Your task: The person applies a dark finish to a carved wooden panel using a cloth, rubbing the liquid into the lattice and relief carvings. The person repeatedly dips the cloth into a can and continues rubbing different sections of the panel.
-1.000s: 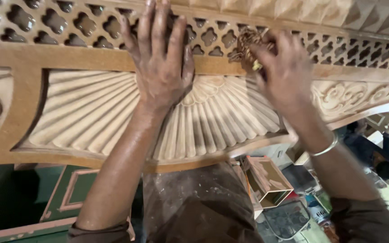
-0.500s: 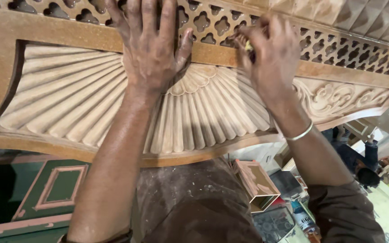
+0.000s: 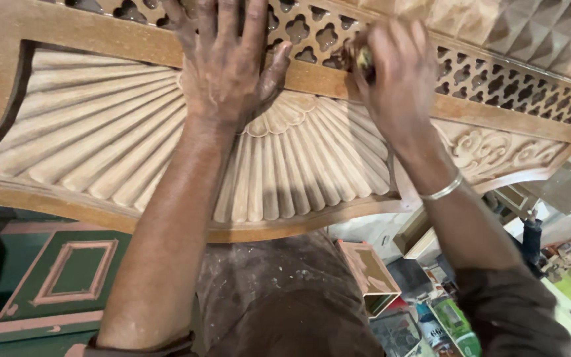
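Where the carved wooden panel (image 3: 285, 165) fills the upper part of the view, it stands as one broad, rigid piece — a fluted fan relief below a plain rail, with a pierced lattice band (image 3: 470, 59) along the top. It is judged heavy and stiff, yet the thin lattice bars would break easily; any hold belongs on the solid rail or the curved lower edge.

The left hand (image 3: 226, 73) lies flat with fingers spread across rail and lattice, gripping nothing. The right hand (image 3: 398, 79) is closed around a small abrasive pad or tool (image 3: 362, 58), mostly hidden, pressed at the rail's upper edge. A metal bangle (image 3: 443, 188) sits on that wrist.

Against the earlier frame, the view has shifted left and the right hand sits lower on the rail — the left hand's placement is unchanged.

Below, a green framed board (image 3: 67, 271) and an open wooden box (image 3: 368, 274) lie on the floor.
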